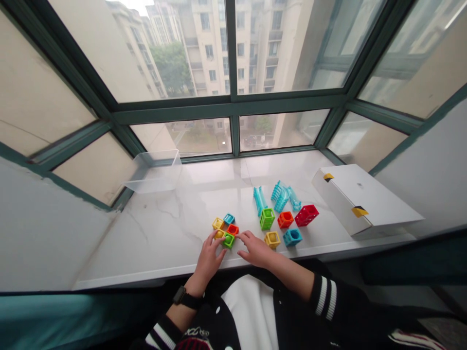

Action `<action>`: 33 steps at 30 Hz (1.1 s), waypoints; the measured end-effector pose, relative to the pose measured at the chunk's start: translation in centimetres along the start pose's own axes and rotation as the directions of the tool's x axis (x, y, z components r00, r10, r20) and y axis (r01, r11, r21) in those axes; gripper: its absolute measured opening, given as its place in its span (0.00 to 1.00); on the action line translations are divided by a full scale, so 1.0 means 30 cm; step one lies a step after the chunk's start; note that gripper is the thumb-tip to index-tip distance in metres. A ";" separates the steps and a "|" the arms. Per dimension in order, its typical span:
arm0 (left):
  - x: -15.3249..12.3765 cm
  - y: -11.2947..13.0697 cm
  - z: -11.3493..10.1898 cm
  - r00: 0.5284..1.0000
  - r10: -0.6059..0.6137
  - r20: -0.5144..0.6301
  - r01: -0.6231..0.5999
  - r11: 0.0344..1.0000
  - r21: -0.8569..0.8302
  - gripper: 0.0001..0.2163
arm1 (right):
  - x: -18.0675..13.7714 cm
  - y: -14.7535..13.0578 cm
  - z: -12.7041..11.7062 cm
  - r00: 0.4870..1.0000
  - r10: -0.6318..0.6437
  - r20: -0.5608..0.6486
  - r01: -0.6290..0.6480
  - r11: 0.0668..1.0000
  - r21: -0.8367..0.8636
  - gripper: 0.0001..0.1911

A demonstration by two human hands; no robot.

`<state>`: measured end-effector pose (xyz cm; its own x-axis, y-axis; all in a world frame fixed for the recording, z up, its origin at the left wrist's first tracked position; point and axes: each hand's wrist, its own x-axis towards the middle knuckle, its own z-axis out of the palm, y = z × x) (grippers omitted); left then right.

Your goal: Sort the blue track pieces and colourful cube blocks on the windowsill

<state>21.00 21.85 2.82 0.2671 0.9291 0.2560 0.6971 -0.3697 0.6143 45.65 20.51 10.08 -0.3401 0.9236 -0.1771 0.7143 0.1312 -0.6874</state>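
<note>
My left hand reaches the near left side of a small cluster of toy cubes, its fingertips at a yellow cube and its thumb spread below a green cube with a ball inside. My right hand is on the other side, fingers apart, index fingertip beside an orange-red cube. Another yellow cube and a blue cube form the cluster's far side. The cubes sit close together on the white marbled sill. My left fingers partly cover the nearer yellow cube.
Right of my hands stand a green block, an orange cube, a red block, a yellow cube and a blue cube. Behind lie clear blue track pieces. A white box is right, a clear bin back left.
</note>
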 end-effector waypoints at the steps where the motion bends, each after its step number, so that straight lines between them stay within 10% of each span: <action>1: -0.004 0.008 -0.006 1.000 -0.001 0.010 0.002 1.000 -0.009 0.16 | 0.000 0.002 0.005 1.000 0.001 0.001 -0.001 1.000 -0.008 0.34; 9: -0.041 0.085 -0.031 0.988 0.044 0.149 -0.027 0.993 -0.112 0.13 | -0.014 0.054 0.043 1.000 0.027 -0.007 -0.027 0.999 -0.040 0.25; 17: 0.024 0.123 -0.044 0.998 0.054 -0.032 -0.052 0.998 0.044 0.13 | -0.039 0.069 0.044 1.000 0.011 0.001 -0.011 1.000 -0.025 0.20; 33: 0.171 0.158 0.106 0.994 0.102 0.040 -0.109 0.958 0.266 0.09 | -0.043 0.069 0.079 0.998 -0.009 0.065 0.014 0.997 -0.074 0.19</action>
<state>27.79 24.90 4.65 0.3628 0.8865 0.2872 0.8156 -0.4512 0.3623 46.12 18.75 7.23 -0.3856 0.8970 -0.2162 0.7526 0.1702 -0.6361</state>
